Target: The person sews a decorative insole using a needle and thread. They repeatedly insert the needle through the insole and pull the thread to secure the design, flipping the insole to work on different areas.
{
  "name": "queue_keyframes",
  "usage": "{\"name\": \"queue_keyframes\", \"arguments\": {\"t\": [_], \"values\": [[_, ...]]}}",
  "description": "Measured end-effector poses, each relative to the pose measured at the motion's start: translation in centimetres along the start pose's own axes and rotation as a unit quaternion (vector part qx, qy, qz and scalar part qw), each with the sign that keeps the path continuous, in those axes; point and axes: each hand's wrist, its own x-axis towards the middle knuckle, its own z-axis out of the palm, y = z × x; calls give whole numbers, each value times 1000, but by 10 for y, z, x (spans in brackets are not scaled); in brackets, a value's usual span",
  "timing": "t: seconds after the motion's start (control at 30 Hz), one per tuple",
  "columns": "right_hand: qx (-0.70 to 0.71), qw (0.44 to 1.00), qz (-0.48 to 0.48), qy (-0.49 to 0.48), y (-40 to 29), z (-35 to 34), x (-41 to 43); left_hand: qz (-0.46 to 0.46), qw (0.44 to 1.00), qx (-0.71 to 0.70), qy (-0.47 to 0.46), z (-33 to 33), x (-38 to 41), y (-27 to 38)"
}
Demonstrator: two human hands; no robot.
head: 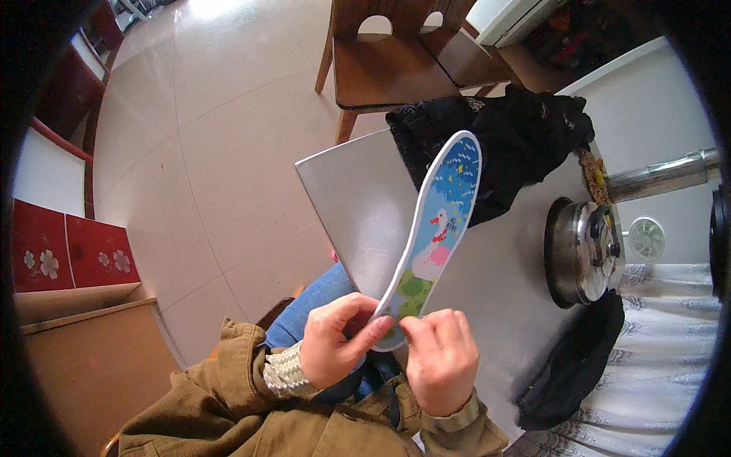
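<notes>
A printed shoe insole [440, 228] with a white edge is held up at a slant in front of me. A white duck with pink and red patches shows on its face, over blue and green; the pattern looks like small stitches. My left hand [342, 337] grips the narrower lower end, the thumb on the printed face and the fingers behind. At the lower right edge, my right hand [440, 360] is curled with thumb and forefinger pinched together against the insole. Whatever lies between those fingertips is too small or hidden to make out.
Beneath the insole is a grey-white tabletop [354, 188]. A black garment [537, 137] lies at its far side. A lidded steel pot [571, 251] stands right, near a metal pipe [657, 177] and a dark cloth bundle [577, 365]. Wooden chairs [388, 71] stand beyond the table.
</notes>
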Motion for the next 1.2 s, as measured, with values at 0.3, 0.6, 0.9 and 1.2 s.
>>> {"name": "queue_keyframes", "arguments": {"t": [0.3,0.6,0.9,1.2], "values": [[753,523,399,-3,41,6,-25,-82,972,-210,-73,-2,0,4],[840,428,323,-83,21,29,-32,-89,971,-205,-84,-1,-2,8],[768,544,335,53,14,31,-28,-109,959,-251,-72,1,4,-1],[900,263,316,148,62,33,-41,-166,800,-566,-112,-12,12,8]]}}
